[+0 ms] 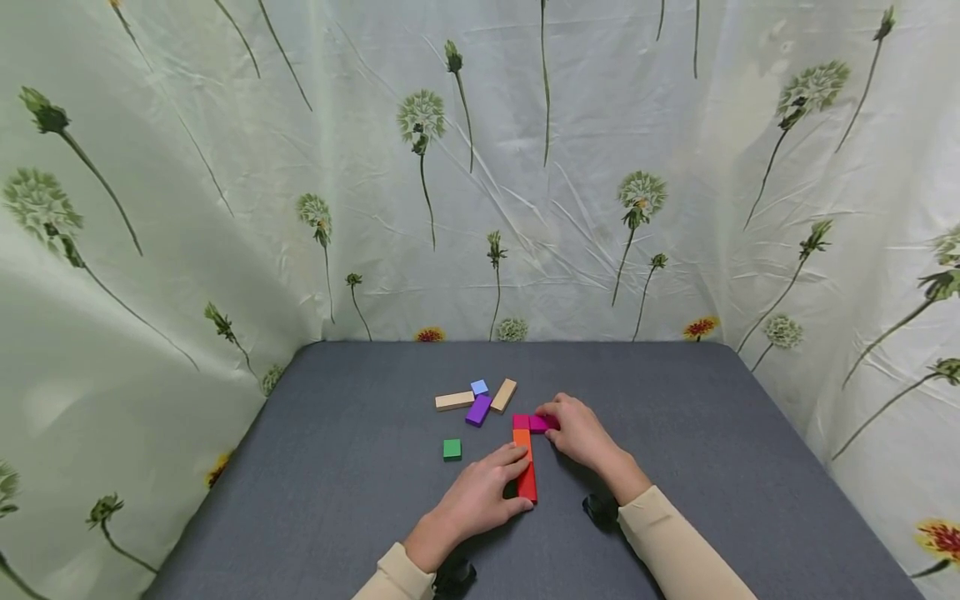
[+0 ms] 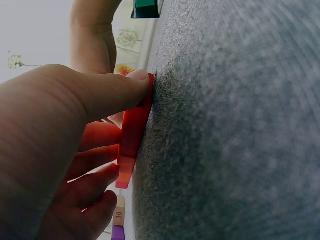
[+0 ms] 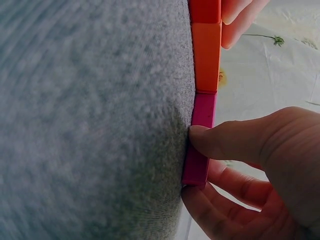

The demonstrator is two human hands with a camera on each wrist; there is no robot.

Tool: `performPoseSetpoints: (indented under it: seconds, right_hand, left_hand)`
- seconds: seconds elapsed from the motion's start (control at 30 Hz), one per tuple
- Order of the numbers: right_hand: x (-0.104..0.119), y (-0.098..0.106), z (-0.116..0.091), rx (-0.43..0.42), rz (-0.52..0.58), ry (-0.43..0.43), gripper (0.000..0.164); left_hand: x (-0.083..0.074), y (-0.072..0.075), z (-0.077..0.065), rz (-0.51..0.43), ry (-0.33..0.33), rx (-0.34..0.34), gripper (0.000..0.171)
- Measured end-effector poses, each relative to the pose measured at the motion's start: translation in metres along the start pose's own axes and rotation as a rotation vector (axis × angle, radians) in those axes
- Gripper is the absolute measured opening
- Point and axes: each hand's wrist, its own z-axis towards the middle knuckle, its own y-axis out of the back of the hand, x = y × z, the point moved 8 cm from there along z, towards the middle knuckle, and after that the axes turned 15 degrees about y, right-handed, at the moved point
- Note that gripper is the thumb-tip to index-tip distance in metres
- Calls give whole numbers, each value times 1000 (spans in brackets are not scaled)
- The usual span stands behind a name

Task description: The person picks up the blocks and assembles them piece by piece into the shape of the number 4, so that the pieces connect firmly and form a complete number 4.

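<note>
A red block (image 1: 527, 487), an orange block (image 1: 522, 437) and a small pink block (image 1: 521, 422) lie end to end on the grey table. A magenta block (image 1: 537, 425) meets the pink one from the right, making a corner. My left hand (image 1: 480, 490) grips the red block, its thumb at the near end and its fingers over the side toward the orange block. With thumb and fingertips, my right hand (image 1: 583, 432) pinches the magenta block, covering its right end in the head view. In the right wrist view the magenta block (image 3: 204, 107) touches the orange block (image 3: 206, 57).
Left of the row sits a green block (image 1: 452, 450). Behind it are two plain wooden blocks (image 1: 454, 402), a purple block (image 1: 478, 410) and a light blue block (image 1: 479, 387), grouped closely. A flowered curtain (image 1: 480, 208) surrounds the table (image 1: 360, 467).
</note>
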Motion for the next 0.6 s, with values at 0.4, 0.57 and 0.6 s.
performPoseSetpoints:
  seconds: [0.4, 0.57, 0.6]
  right_hand:
    - [0, 10, -3, 10, 17, 19, 34]
    - [-2, 17, -1, 1, 41, 1, 33]
    - [-3, 18, -1, 4, 49, -2, 33]
  left_hand:
    - [1, -1, 0, -5, 23, 15, 67]
    - [1, 0, 1, -3, 18, 10, 66]
    - [1, 0, 1, -4, 23, 14, 66]
